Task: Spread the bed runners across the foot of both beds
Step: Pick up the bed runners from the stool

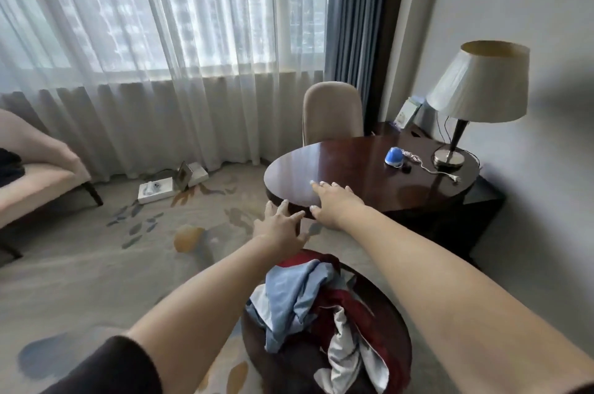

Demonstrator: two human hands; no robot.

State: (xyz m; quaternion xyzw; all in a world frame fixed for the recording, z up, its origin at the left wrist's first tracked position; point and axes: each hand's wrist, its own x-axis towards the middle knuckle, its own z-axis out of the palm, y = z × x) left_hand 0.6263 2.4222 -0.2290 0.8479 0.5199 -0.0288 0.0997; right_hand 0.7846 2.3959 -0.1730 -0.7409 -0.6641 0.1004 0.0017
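The crumpled bed runners [289, 297], red, blue and white, lie heaped on the nearest round table [393, 329]. Beyond, the left hand [283, 228] and right hand [334, 202] reach the oval table's [353, 162] near edge, fingers spread, holding nothing.

No words or numbers can be read here. The white boxes [156, 190] on the floor, far to the left of the fingers [321, 187], have marks too small to read. The card [407, 113] beyond the fingertips, beside the lamp [479, 82], is too blurry.
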